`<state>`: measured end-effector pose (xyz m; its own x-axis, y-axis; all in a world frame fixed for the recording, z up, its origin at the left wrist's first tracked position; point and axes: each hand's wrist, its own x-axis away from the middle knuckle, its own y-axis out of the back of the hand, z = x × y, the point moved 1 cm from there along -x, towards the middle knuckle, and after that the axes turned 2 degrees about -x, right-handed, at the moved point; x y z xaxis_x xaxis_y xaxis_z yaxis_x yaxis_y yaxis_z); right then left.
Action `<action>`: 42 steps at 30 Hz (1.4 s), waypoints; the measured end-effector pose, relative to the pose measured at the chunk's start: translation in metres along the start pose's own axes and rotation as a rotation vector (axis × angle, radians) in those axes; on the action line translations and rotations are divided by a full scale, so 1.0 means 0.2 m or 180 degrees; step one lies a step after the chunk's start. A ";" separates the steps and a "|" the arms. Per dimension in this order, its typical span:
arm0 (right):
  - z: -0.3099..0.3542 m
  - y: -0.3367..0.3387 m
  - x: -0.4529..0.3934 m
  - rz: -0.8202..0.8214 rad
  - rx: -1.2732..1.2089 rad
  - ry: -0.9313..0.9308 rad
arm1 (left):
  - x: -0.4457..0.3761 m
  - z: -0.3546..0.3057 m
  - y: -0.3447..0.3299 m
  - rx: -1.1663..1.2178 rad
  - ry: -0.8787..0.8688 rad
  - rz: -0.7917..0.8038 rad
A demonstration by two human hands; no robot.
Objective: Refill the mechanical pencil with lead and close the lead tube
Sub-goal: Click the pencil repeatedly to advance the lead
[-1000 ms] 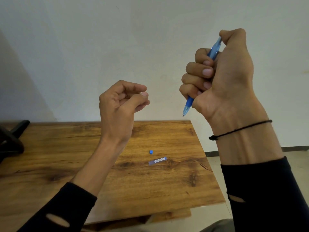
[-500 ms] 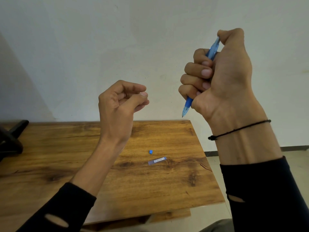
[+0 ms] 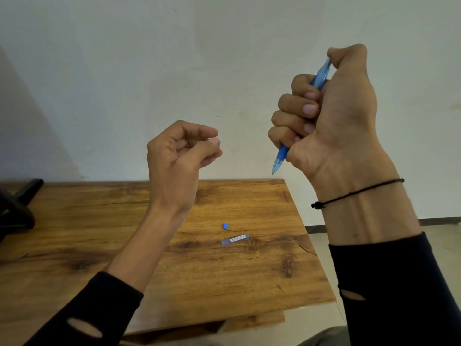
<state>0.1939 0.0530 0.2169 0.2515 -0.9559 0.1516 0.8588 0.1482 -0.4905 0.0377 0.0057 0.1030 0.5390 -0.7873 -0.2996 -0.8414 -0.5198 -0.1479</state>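
My right hand (image 3: 331, 116) is raised above the table's right side, fisted around a blue mechanical pencil (image 3: 280, 161) with the tip pointing down-left and my thumb pressed on its top end. My left hand (image 3: 174, 161) is held up to the left of it, fingers curled, thumb and forefinger pinched; whether anything thin sits between them is too small to tell. On the wooden table (image 3: 74, 245) below lie a clear lead tube (image 3: 235, 239) on its side and, just behind it, a small blue cap (image 3: 225, 226), apart from the tube.
A black object (image 3: 17, 208) sits at the table's far left edge. The table's right edge (image 3: 311, 245) drops to a tiled floor. A plain white wall stands behind the table.
Almost nothing differs. Both hands hold the same raised poses; the view has shifted very slightly.
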 end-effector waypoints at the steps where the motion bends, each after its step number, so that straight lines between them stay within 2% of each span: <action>1: 0.00 0.00 0.00 0.0013 -0.0024 -0.0022 | 0.00 0.00 0.00 -0.0038 0.0006 0.0002; 3: 0.00 0.01 0.00 0.0034 -0.0062 -0.0048 | -0.01 0.01 0.00 -0.0200 0.0061 -0.0019; 8: 0.00 0.01 -0.01 -0.0080 -0.0117 0.0001 | -0.03 0.10 0.02 -0.1287 0.0579 -0.0205; 11: 0.00 0.01 -0.01 -0.0099 -0.0202 0.0007 | -0.03 0.11 0.02 -0.1566 0.0580 -0.0171; 28: -0.01 0.02 -0.01 0.0077 -0.0231 -0.0074 | -0.02 0.11 0.02 -0.1539 0.0503 -0.0082; 42: -0.02 0.03 -0.02 -0.0008 -0.0236 -0.0029 | -0.04 0.13 0.02 -0.1474 0.0589 -0.0028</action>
<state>0.1962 0.0572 0.2103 0.2537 -0.9539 0.1605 0.8241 0.1262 -0.5522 0.0286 0.0176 0.0800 0.5791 -0.8061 -0.1216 -0.7537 -0.5862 0.2970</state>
